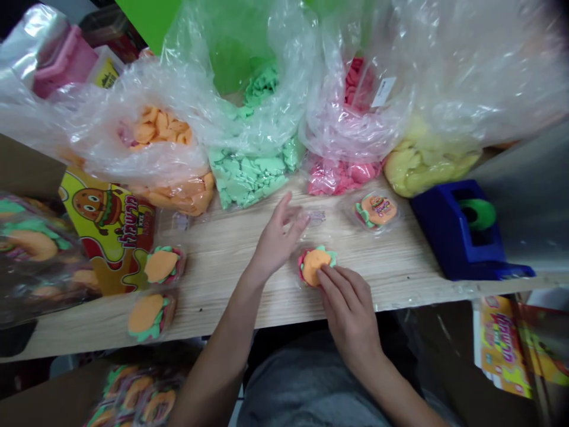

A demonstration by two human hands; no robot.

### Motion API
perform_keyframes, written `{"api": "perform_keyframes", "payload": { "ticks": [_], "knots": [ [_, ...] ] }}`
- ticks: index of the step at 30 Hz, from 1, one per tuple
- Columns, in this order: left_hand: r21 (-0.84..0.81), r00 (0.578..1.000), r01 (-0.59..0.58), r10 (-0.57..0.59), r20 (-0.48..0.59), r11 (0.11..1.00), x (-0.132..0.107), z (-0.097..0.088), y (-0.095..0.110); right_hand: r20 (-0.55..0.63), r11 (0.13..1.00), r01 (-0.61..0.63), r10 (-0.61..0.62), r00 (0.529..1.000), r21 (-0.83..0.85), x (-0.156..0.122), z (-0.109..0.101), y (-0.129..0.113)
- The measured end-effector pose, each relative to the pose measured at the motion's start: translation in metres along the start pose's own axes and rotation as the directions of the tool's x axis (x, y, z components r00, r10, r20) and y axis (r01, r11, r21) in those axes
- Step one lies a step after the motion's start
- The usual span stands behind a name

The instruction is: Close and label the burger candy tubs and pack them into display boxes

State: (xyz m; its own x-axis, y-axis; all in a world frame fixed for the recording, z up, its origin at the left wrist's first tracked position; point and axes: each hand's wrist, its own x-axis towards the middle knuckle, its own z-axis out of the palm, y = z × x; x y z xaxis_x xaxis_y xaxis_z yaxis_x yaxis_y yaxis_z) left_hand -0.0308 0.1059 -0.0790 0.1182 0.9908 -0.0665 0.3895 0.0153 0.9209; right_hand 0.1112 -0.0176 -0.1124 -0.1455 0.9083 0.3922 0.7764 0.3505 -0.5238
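Note:
A candy burger (314, 267) with an orange top and red and green layers sits in a see-through plastic tub on the table. My right hand (351, 296) has its thumb and fingertips pressed together on the near right side of the orange top. Farther back, my left hand (282, 234) is raised with fingers apart and nothing in it. Beside its fingertips lies a see-through plastic piece (315, 218), perhaps an empty tub or lid. A packed burger with a round label (377, 210) stands at the back right.
Open bags hold orange pieces (162, 127), green pieces (253, 172), red pieces (342, 175) and yellow pieces (427, 163) along the back. At right stands a blue tape dispenser (462, 237). Two burgers (160, 265) and a printed box (111, 231) are at left.

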Motion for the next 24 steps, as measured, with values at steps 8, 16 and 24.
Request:
{"api": "perform_keyframes", "payload": {
  "ticks": [8,16,24],
  "knots": [
    [0.266,0.956,-0.286,0.257,0.139,0.921,-0.072,-0.004,0.000,-0.033,0.988,0.079,-0.076,0.997,0.132,-0.008,-0.001,0.007],
    [0.426,0.903,-0.422,0.413,0.118,0.801,-0.110,0.019,-0.027,-0.104,0.933,-0.105,0.149,0.983,0.343,-0.012,-0.004,0.007],
    [0.475,0.913,-0.402,0.385,0.136,0.783,-0.121,0.022,-0.036,-0.156,0.886,-0.274,0.352,0.923,0.375,-0.023,-0.008,0.005]
  ]
}}
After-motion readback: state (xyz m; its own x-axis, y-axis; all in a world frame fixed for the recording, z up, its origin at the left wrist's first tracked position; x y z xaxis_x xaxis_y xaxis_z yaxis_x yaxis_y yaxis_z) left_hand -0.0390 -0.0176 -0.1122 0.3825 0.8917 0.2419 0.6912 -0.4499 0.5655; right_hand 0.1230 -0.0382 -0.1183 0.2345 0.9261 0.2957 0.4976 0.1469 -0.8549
